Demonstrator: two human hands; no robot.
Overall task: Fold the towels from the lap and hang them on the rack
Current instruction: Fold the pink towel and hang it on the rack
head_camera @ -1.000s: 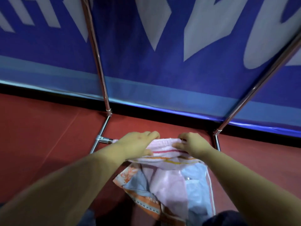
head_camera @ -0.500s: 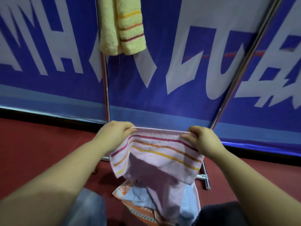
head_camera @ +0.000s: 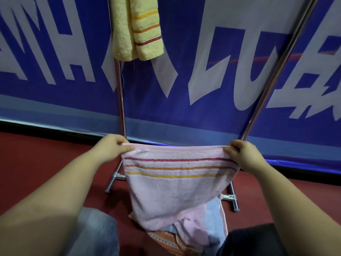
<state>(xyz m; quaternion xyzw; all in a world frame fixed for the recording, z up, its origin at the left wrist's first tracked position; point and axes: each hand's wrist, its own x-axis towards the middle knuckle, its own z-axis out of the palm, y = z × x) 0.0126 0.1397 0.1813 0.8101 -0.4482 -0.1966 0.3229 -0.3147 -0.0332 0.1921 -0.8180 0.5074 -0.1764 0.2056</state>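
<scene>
Pink terry towel with red, orange and yellow stripes (head_camera: 175, 182) is held spread at its top edge, the left hand (head_camera: 112, 147) pinched shut on one corner and the right hand (head_camera: 241, 156) on the other; half a second earlier the cloth hung slack and bunched, whereas now it has been raised and drawn taut, clear of the heap of remaining mixed cloths on the lap (head_camera: 190, 235); unfolding is thus judged complete and folding may begin; a folded yellow striped towel (head_camera: 138, 28) is already hung on the chrome tubular rack (head_camera: 120, 100), beyond the hands.
</scene>
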